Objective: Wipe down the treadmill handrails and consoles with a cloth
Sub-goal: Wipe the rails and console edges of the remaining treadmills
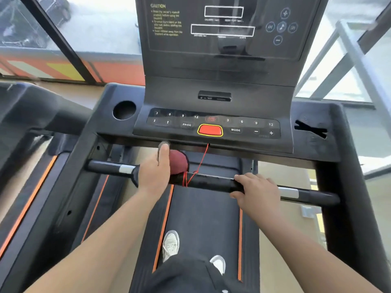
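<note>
The cloth (179, 162) is sitting on the bar (211, 182), left of its middle, so I'm judging the handrail wipe is under way. The console (239, 115) above the bar is looking hazy and is probably waiting its turn. The left hand (155, 173) is bunching the cloth against the bar, fingers wrapping it, one digit stretching forward on top. The right hand (259, 192) is clamping the bar further right, fingers curling over it. A red cord (200, 160) is looping the bar between the hands.
</note>
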Available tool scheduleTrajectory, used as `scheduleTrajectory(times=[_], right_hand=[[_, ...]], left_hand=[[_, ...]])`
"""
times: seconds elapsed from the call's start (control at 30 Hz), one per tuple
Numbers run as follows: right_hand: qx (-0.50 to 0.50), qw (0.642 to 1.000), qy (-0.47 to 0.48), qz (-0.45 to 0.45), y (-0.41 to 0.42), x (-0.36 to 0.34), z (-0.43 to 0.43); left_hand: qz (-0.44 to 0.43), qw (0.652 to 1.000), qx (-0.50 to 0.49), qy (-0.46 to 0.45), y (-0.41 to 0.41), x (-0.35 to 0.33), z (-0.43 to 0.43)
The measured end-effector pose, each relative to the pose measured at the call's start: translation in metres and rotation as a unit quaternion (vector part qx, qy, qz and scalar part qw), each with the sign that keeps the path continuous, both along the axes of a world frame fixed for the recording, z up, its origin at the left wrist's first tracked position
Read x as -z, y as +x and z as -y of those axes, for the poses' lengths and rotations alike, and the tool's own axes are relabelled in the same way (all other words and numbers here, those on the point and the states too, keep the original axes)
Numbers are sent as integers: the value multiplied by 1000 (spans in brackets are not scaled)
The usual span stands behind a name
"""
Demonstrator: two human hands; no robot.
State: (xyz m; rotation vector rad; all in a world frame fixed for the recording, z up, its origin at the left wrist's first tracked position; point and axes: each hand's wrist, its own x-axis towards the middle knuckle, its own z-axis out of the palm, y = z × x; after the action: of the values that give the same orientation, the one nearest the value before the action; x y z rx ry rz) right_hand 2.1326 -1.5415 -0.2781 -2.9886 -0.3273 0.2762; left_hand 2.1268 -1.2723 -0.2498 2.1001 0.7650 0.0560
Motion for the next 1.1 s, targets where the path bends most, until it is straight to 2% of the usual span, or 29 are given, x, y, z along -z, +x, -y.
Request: scheduleTrajectory(times=[0.07, 0.13, 0.2, 0.27, 0.3, 0.37, 0.43, 0.5, 0.6, 0.67, 0.83, 0.9, 1.03, 1.1], right_hand=[[-4, 1000, 1, 7, 1, -1, 2], [-18, 1000, -5, 7, 2, -1, 5], [-27, 1000, -5, 8, 5, -1, 6], [-40, 999, 9, 16, 6, -1, 8], [-49, 998, 15, 23, 6, 2, 11], [-67, 997, 11, 35, 6, 7, 17], [-80, 995, 14, 62, 3, 12, 21], [-86, 992, 31, 91, 2, 14, 23], [-72, 993, 42, 85, 1, 18, 22], [-65, 994, 46, 71, 5, 19, 23], [-76, 994, 30, 78, 6, 23, 25], [-74, 994, 27, 78, 3, 21, 24], [-67, 992, 41, 94, 2, 18, 23], [-71, 991, 54, 98, 2, 16, 23]], left_hand=[[47, 994, -69, -67, -31, -13, 19], [108, 986, -91, -89, -55, -27, 52], [173, 981, -38, -82, -60, -38, 91], [183, 979, 84, -43, -49, -24, 120], [154, 974, 164, 21, -41, -7, 126], [63, 929, 305, 199, -26, 32, 130], [12, 892, 348, 288, -20, 52, 128], [-5, 874, 366, 320, -17, 53, 129], [-11, 852, 370, 370, -5, 47, 125], [-54, 831, 401, 381, 9, 40, 123], [-143, 841, 431, 294, 51, 31, 124], [-105, 838, 431, 317, 43, 34, 127], [74, 852, 396, 335, -32, 62, 128], [96, 852, 389, 337, -48, 76, 124]])
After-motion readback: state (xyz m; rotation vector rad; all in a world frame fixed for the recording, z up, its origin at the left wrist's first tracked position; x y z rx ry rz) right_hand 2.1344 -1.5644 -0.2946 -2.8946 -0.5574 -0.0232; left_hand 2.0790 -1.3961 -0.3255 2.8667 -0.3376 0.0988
